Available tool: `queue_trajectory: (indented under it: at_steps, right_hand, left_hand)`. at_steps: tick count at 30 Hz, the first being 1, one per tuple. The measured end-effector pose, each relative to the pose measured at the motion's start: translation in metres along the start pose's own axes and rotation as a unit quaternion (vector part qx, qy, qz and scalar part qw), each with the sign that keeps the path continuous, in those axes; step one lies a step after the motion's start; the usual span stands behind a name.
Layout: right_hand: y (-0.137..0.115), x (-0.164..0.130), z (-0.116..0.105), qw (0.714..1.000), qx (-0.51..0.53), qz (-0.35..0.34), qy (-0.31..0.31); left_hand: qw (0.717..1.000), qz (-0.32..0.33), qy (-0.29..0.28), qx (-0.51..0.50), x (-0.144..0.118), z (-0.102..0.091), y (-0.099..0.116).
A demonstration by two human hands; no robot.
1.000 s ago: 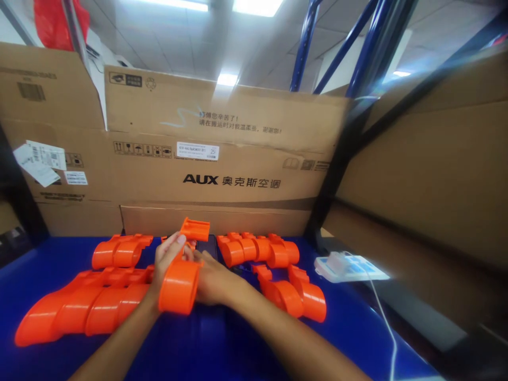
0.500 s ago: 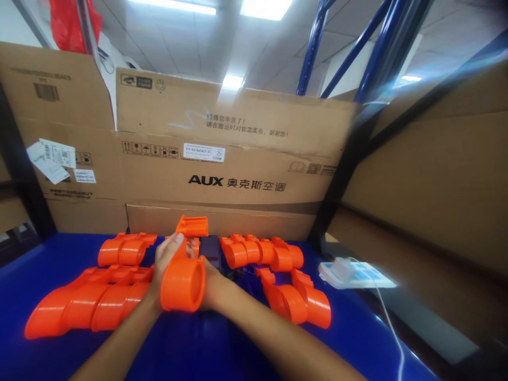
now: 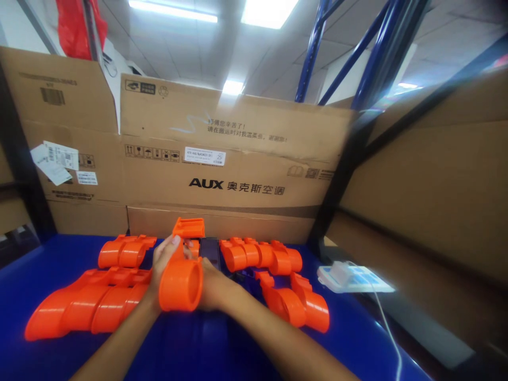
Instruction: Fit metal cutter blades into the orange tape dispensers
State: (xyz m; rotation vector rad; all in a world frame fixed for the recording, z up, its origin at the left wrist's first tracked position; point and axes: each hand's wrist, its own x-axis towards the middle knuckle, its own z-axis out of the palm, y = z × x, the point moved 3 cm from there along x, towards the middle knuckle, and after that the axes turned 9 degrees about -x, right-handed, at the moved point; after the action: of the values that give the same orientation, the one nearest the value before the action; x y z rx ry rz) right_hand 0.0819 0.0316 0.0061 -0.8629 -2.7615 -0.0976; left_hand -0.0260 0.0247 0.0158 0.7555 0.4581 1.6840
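Both hands are gripping one orange pipe piece just above the blue desk: the left hand is wrapping its fingers around the left side, the right hand is closing on the right. More orange pieces are lying left and right.

Blue table bears orange parts (grouped) and a charger.
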Motion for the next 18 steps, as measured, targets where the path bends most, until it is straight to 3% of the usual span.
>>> queue_trajectory:
  at_steps: [6,12,15,18]
  right_hand:
    - [0.003,-0.012,-0.011,1.000,-0.006,-0.007,0.007]
    - [0.024,-0.023,-0.029,0.992,0.100,0.037,0.060]
    - [0.048,-0.033,-0.040,0.963,0.192,0.127,0.141]
    - [0.070,-0.045,-0.046,0.891,0.317,0.196,0.258]
  left_hand:
    - [1.000,-0.012,-0.018,-0.020,-0.002,0.003,-0.002]
    - [1.000,-0.016,-0.016,-0.008,-0.003,0.008,-0.002]
    - [1.000,-0.014,-0.018,0.021,-0.002,0.012,-0.005]
    - [0.998,-0.019,-0.027,0.050,0.000,0.015,-0.013]
